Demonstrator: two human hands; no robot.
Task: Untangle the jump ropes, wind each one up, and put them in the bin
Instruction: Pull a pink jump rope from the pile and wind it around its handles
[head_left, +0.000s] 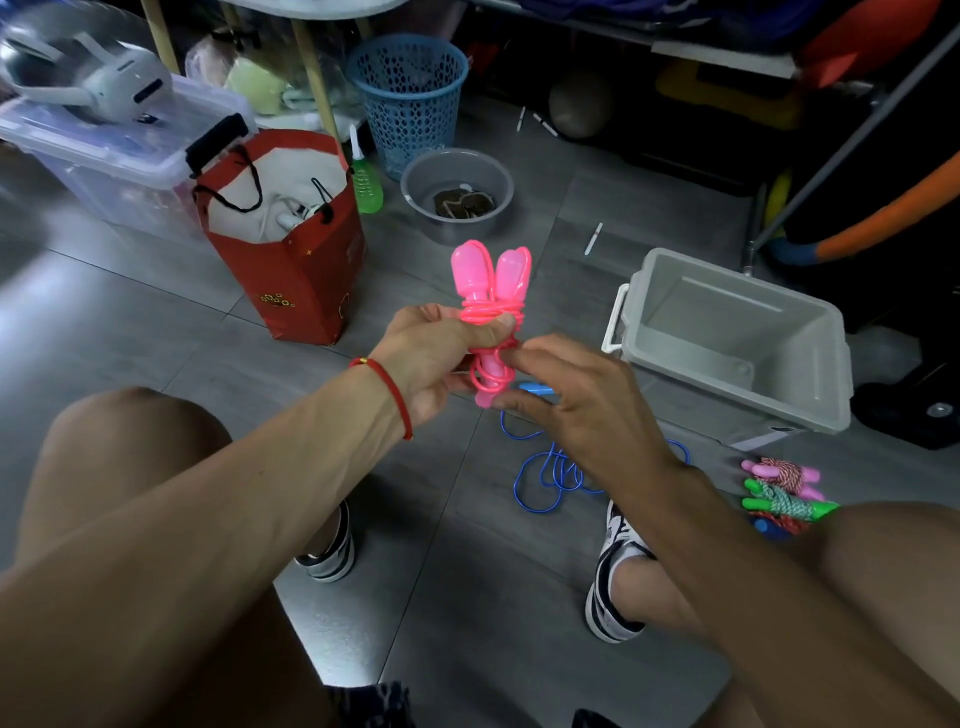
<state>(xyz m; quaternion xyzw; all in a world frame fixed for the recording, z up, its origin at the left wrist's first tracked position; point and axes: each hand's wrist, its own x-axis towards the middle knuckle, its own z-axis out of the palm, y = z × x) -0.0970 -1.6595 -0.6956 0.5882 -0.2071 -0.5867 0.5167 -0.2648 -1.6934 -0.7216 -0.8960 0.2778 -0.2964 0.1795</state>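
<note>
Two hands on the pink jump rope (491, 291): left hand (441, 348) fingers grip the wound bundle, right hand (566, 395) fingers pinch its cord. Grey bin (810, 384) near, right; blue rope (545, 478) on floor.

Single head-worn view, wide-angle, looking forward and down, close over hands, knees, floor (156, 322)

left hand (436, 353) curled in a grip, thumb on top; right hand (566, 395) fingers pinching beside it.
</note>
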